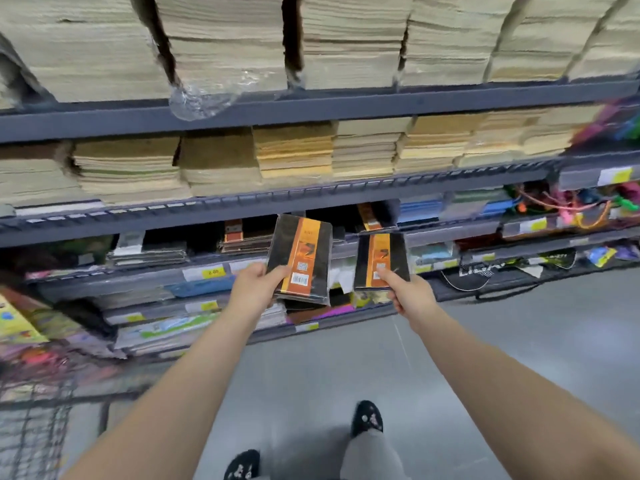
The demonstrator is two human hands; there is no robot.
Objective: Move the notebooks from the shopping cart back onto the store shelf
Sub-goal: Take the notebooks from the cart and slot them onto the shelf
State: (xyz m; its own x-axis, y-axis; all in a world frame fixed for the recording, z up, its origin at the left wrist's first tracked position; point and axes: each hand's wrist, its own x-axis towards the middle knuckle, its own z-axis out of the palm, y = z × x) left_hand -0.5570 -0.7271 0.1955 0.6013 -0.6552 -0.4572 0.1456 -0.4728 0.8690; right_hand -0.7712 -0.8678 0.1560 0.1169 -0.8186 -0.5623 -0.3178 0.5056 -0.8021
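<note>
The left hand (pixel 256 287) is closed around the lower end of a small stack of notebooks (pixel 300 258), thumb on the top cover and fingers underneath. The stack juts up and away from the hand, tilted a little to the right, its black covers crossed by an orange band with a barcode label near the thumb. The right hand (pixel 408 296) grips a second black and orange notebook (pixel 381 260) by its lower edge, thumb pressed on the front; this one stands nearly straight above the hand. The two lots are held side by side, close but apart, both in the air in front of the store shelf (pixel 311 202).

Just behind and above them, on a middle level of the shelf, lie more notebooks of the same black and orange kind (pixel 372 216), with another low pile (pixel 242 237) to the left. Yellow price tags (pixel 212 272) line the rail below. Higher levels carry thick stacks of tan paper goods (pixel 214 161). At the lower left, the wire mesh of the shopping cart (pixel 38 410) shows, blurred. Below the arms is grey floor (pixel 519 341) and a pair of dark slippers (pixel 366 418).
</note>
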